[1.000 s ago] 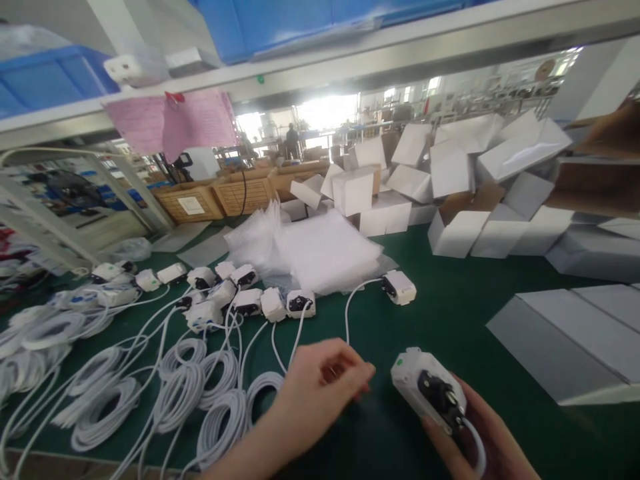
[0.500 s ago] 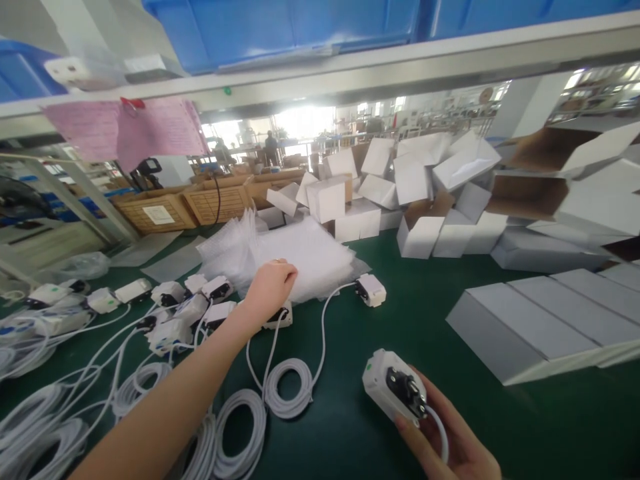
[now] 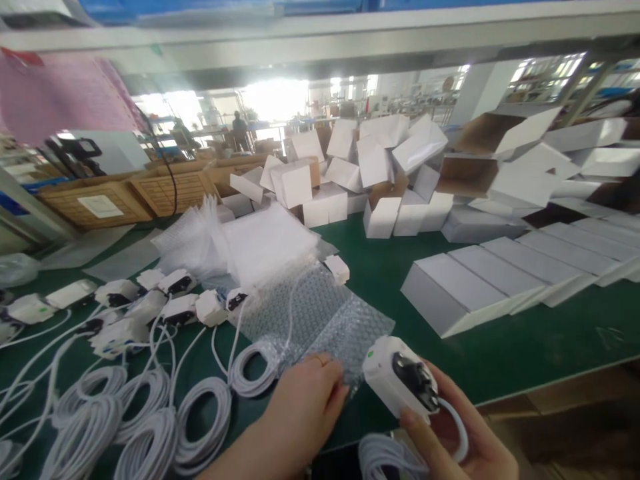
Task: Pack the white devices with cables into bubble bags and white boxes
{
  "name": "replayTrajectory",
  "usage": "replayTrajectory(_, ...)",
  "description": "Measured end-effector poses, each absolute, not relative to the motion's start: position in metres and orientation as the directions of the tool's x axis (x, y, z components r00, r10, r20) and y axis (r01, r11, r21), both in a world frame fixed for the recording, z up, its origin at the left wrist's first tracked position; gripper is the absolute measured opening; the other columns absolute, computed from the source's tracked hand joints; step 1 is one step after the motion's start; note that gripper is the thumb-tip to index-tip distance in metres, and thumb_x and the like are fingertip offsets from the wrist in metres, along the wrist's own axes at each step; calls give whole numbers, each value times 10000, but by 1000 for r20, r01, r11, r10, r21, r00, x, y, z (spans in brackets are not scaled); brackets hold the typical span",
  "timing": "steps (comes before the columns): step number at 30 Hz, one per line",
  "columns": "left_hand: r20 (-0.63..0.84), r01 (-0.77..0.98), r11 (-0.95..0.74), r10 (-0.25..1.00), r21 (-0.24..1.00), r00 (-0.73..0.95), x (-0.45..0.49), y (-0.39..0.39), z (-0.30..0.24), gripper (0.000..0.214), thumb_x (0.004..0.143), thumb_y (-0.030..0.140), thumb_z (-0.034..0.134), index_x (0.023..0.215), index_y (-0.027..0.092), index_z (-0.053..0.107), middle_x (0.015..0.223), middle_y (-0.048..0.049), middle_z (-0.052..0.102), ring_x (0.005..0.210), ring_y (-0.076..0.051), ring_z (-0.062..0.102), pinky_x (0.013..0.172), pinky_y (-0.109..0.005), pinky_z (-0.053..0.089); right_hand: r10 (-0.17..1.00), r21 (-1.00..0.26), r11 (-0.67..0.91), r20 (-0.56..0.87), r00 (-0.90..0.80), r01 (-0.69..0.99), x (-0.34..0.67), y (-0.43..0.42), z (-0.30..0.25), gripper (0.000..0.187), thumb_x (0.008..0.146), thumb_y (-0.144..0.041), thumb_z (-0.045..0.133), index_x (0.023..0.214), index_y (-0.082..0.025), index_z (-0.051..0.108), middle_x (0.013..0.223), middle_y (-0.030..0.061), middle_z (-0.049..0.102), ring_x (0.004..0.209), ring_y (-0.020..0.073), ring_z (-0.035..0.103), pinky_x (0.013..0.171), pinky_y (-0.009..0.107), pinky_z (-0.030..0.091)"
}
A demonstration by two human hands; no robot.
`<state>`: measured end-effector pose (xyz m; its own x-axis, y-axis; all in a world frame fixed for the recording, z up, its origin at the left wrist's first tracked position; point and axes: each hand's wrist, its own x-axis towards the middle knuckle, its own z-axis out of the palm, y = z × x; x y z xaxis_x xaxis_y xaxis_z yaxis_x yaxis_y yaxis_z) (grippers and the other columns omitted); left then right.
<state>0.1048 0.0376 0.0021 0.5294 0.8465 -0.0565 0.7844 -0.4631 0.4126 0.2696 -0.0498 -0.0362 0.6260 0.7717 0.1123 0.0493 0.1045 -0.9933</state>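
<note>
My right hand (image 3: 450, 440) grips a white plug adapter (image 3: 400, 383) with black prongs facing up, its white cord (image 3: 385, 460) looping under the palm. My left hand (image 3: 305, 403) is closed on the near edge of a clear bubble-wrap bag (image 3: 320, 317) that lies spread on the green mat, right beside the adapter. A stack of more bubble-wrap bags (image 3: 250, 243) sits behind it. Several other white adapters (image 3: 175, 307) with coiled white cables (image 3: 150, 413) lie to the left.
A heap of folded white cartons (image 3: 360, 173) fills the back of the green table (image 3: 500, 347). Flat white cartons (image 3: 500, 273) lie in a row at the right. Brown cardboard boxes (image 3: 125, 197) stand at the back left. A person stands far off in the background.
My left hand went out to the bag stack, then came back near with one bubble-wrap bag, now beside the adapter. My right hand kept holding the adapter.
</note>
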Motion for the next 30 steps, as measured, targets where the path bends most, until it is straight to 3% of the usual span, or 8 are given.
replayTrajectory(4, -28, 648, -324, 882, 690, 471, 109, 36, -7, 341, 992, 269, 431, 658, 204, 424, 667, -2, 544, 646, -180, 516, 600, -263, 309, 831, -899, 213, 373, 414, 382, 277, -48, -31, 348, 829, -377, 767, 1137, -222, 731, 988, 81, 714, 740, 205, 690, 630, 264, 594)
replayTrajectory(7, 120, 534, -371, 887, 760, 446, 114, 38, 7, 390, 1018, 341, 377, 650, 211, 389, 640, 10, 498, 614, -166, 481, 595, -266, 310, 827, -813, 303, 484, 286, 498, 278, -42, -33, 325, 860, -283, 731, 1176, -210, 708, 883, 59, 676, 606, 151, 615, 561, 248, 561)
replayTrajectory(10, 291, 479, -526, 827, 702, 481, 120, 35, 28, 359, 1013, 295, 390, 667, 207, 421, 653, 16, 493, 603, -154, 475, 591, -269, 302, 821, -786, 359, 522, 230, 503, 284, -34, -16, 336, 863, -254, 725, 1193, -197, 698, 864, 56, 652, 594, 142, 603, 522, 229, 557)
replayTrajectory(15, 474, 456, -639, 767, 619, 432, 119, 45, 57, 350, 1017, 223, 388, 667, 207, 401, 624, 34, 455, 564, -136, 453, 565, -258, 301, 894, -874, 339, 414, 170, 348, 301, -2, 40, 310, 790, -269, 743, 1093, -201, 753, 825, 26, 602, 613, 140, 604, 446, 182, 524)
replayTrajectory(20, 508, 578, -656, 750, 486, 424, 118, 74, 50, 326, 1022, 200, 366, 709, 204, 455, 700, -7, 553, 651, -178, 545, 620, -280, 358, 890, -826, 415, 455, 18, 381, 297, 42, 28, 372, 794, -269, 727, 1158, -194, 709, 1031, 76, 681, 821, 201, 674, 737, 309, 611)
replayTrajectory(24, 482, 640, -720, 675, 266, 559, 124, 74, 24, 292, 978, 83, 342, 814, 192, 558, 801, -53, 623, 763, -236, 602, 706, -333, 423, 884, -766, 423, 466, -34, 484, 293, 55, -5, 407, 723, -166, 679, 1127, -185, 724, 1095, 113, 726, 1023, 318, 650, 975, 499, 523)
replayTrajectory(26, 484, 658, -730, 650, 185, 585, 126, 68, 15, 301, 970, 60, 345, 808, 193, 560, 785, -54, 611, 744, -245, 588, 705, -347, 430, 897, -794, 389, 443, 6, 467, 295, 56, -11, 329, 765, -190, 664, 1089, -162, 715, 990, 118, 737, 917, 303, 673, 878, 467, 565)
replayTrajectory(30, 557, 622, -773, 575, 129, 599, 125, 57, 16, 351, 1020, 84, 308, 781, 188, 543, 759, -45, 583, 700, -236, 555, 678, -354, 414, 951, -918, 283, 306, 43, 277, 297, 55, -10, 224, 927, -300, 567, 1075, -152, 647, 845, 82, 730, 691, 224, 696, 627, 315, 587)
